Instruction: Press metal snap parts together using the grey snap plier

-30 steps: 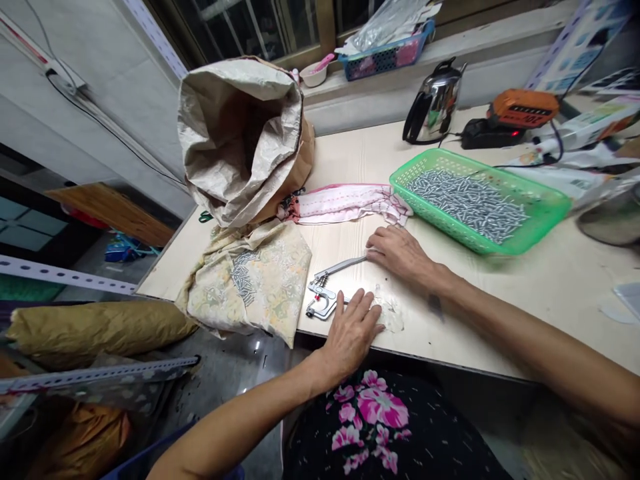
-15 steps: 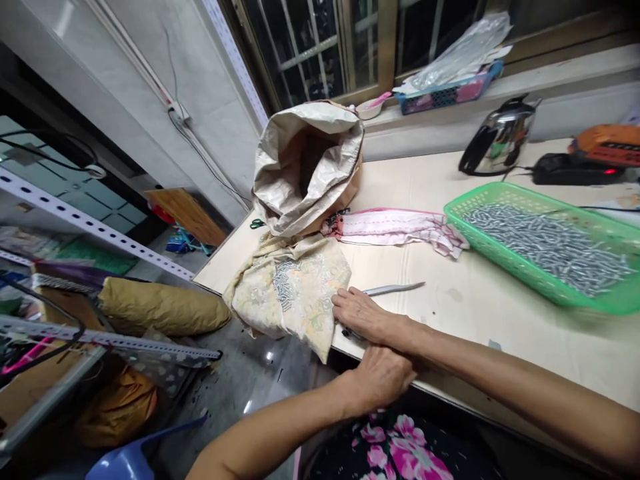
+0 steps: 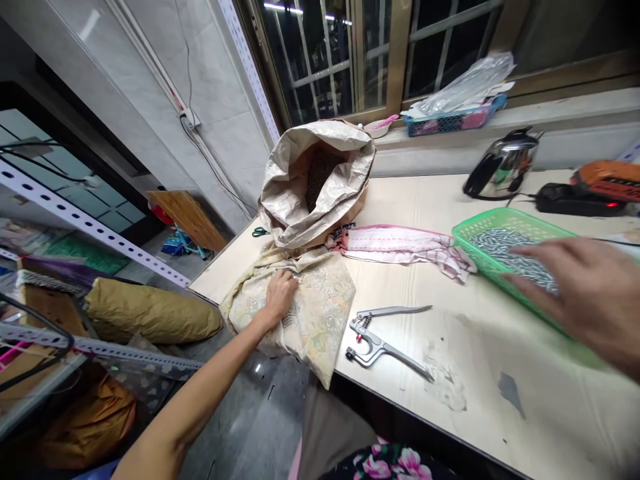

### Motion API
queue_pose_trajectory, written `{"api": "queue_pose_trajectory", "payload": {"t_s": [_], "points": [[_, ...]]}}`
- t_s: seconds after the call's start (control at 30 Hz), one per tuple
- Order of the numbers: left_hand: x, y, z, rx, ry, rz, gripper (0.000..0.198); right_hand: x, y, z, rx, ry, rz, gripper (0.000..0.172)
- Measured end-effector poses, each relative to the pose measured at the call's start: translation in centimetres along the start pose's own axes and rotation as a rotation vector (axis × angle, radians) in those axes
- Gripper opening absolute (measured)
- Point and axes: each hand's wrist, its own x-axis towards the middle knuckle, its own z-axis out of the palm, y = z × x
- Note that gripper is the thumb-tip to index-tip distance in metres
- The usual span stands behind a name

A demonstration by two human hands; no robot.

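Observation:
My left hand rests on the patterned cloth, its fingers curled down over a small pile of silvery metal pins and mostly covering it. Over the near side of the green basket hovers my right hand, blurred, with thumb and fingers apart and nothing seen between them. Many more silvery metal pins fill that basket, partly hidden behind the hand. Between the two hands, hand pliers with a spring and long grey handles lie spread on the table.
A large open sack with dark contents stands behind the cloth. Next to it lies a pink-white cloth. A metal kettle and an orange-black device are at the back right. The table's front edge runs below the pliers.
My hands have moved apart from beside the pliers: the left onto the pins on the cloth, the right over to the green basket. The pliers now lie uncovered. The view has shifted slightly.

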Motion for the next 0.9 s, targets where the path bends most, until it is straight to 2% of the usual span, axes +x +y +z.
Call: {"api": "queue_pose_trajectory", "payload": {"t_s": [0.07,0.1,0.17,0.27,0.37,0.47,0.53,0.63,0.7,0.8,0.9], "points": [[0.3,-0.4,0.3,0.019,-0.064,0.059,0.025,-2.3,-2.4,2.3,0.067,-0.126,-0.118,0.036],[0.5,-0.3,0.3,0.027,-0.082,0.087,0.025,-3.4,-4.0,3.6,0.133,-0.141,-0.166,0.031],[0.8,-0.1,0.4,0.043,-0.103,0.127,0.023,-5.2,-7.2,6.1,0.201,-0.24,-0.217,0.028],[1.8,-0.1,0.3,0.047,-0.131,0.148,0.024,-6.6,-10.8,8.7,0.201,-0.421,-0.227,0.02],[2.6,0.0,-0.2,0.004,-0.142,0.164,0.024,-6.6,-12.3,10.0,0.151,-0.488,-0.203,0.013],[2.1,1.4,-1.2,-0.183,-0.098,0.113,0.02,-6.4,-12.4,10.8,0.161,-0.481,-0.196,0.011],[0.6,3.3,-2.2,-0.464,-0.092,0.006,0.016,-6.5,-12.4,11.0,0.177,-0.451,-0.211,0.014],[-2.7,7.2,-3.4,-0.935,-0.205,-0.138,0.018,-7.0,-12.5,10.9,0.145,-0.358,-0.262,0.018],[-4.7,9.5,-3.9,-1.139,-0.296,-0.205,0.022,-7.2,-12.8,10.5,0.091,-0.294,-0.305,0.019],[-6.3,11.6,-4.0,-1.313,-0.383,-0.337,0.03,-7.2,-13.1,9.7,0.027,-0.242,-0.347,0.02],[-6.6,12.4,-3.9,-1.391,-0.455,-0.45,0.039,-6.9,-13.2,9.1,-0.002,-0.226,-0.346,0.02]]}}
